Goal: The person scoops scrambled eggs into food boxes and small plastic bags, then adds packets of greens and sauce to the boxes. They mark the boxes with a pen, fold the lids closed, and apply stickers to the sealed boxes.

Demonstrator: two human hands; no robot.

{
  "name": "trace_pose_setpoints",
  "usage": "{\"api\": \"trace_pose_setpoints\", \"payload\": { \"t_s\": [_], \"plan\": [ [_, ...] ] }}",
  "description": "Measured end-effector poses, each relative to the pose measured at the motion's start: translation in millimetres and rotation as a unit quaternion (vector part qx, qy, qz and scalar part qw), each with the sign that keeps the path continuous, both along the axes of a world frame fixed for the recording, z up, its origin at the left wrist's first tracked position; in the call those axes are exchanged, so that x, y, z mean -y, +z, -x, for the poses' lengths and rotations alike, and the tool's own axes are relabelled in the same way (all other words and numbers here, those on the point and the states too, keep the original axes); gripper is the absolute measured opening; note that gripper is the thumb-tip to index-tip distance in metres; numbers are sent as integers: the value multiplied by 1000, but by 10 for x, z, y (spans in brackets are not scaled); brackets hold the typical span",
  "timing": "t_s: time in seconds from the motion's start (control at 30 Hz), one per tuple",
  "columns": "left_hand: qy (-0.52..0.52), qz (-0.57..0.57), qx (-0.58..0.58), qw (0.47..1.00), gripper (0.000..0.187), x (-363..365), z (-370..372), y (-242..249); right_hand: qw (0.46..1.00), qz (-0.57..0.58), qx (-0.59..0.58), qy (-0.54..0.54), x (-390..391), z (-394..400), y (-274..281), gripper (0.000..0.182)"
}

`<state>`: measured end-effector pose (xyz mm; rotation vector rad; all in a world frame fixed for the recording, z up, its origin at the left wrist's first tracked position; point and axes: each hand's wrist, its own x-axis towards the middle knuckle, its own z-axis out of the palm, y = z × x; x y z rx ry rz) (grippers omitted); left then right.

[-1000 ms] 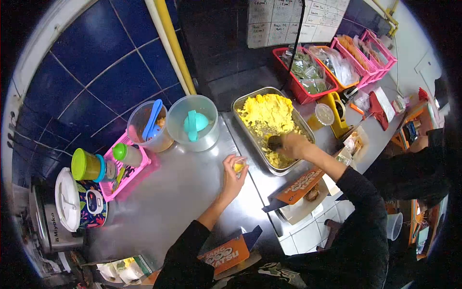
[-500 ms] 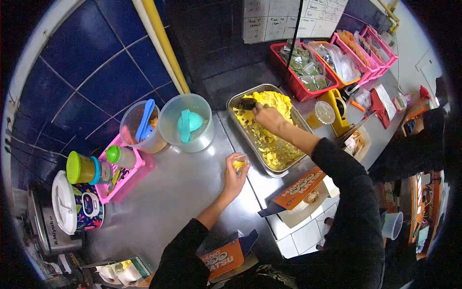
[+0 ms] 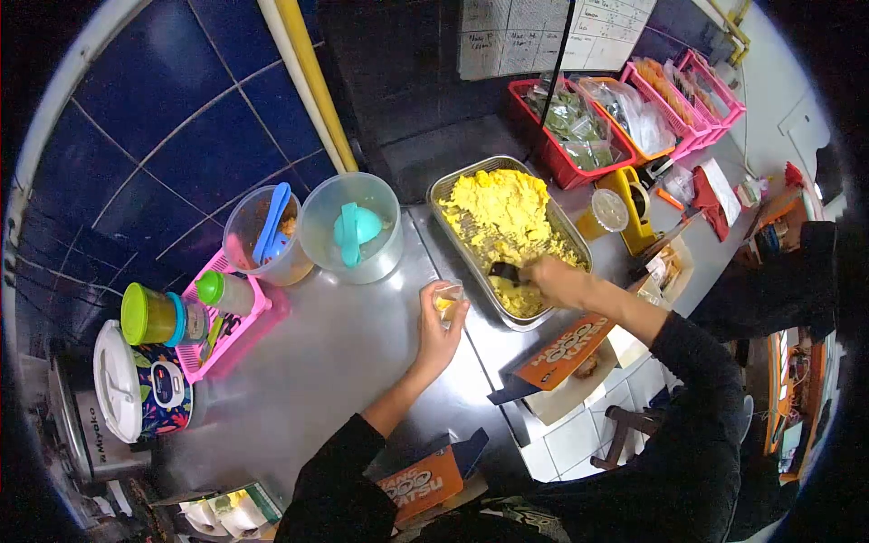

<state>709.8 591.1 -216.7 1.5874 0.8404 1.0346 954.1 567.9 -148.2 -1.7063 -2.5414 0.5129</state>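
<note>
My left hand (image 3: 438, 333) holds a small clear cup (image 3: 447, 297) with some yellow food inside, over the steel counter just left of the tray. In my right hand (image 3: 559, 284) is a dark scoop (image 3: 504, 271), low in the near part of a perforated metal tray (image 3: 472, 277). Crumbly yellow food (image 3: 502, 204) is heaped at the tray's far end and thinly spread at the near end. An open orange box (image 3: 563, 355) sits beside the tray's near end, below my right forearm.
Two clear tubs (image 3: 384, 255) with blue and teal scoops stand left of the tray. A pink basket (image 3: 237, 337) is farther left. Behind right are a red basket (image 3: 579, 174), a yellow tape dispenser (image 3: 637, 237) and a lidded cup (image 3: 608, 212). Another orange box (image 3: 422, 481) lies nearest me.
My right hand and the scoop have moved from the tray's far left part to its near right end. My left hand with the cup has hardly moved.
</note>
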Motion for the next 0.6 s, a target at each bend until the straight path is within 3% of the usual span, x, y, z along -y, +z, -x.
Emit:
{"api": "trace_pose_setpoints", "payload": {
  "t_s": [0.1,0.27,0.33,0.4,0.47,0.53,0.6],
  "plan": [
    [-14,10,13,1000,39,-3,-20,17,986,141,-78,-51,57,12,256,20],
    [-54,42,59,996,44,-8,-99,179,968,122,-152,-159,43,-220,212,23],
    [-62,34,75,995,47,-52,-148,224,951,138,-144,-234,70,-199,469,22],
    [-45,-104,9,993,50,-120,-227,292,938,132,-181,-264,123,-216,569,22],
    [-53,-99,21,993,54,-147,-341,402,926,55,-206,-310,196,-209,723,20],
    [-20,-189,-40,981,57,-176,-475,548,912,18,-253,-323,279,-22,1041,20],
    [-55,-143,-21,988,61,-189,-598,635,946,-145,-173,-235,336,3,1146,21]
  ]
}}
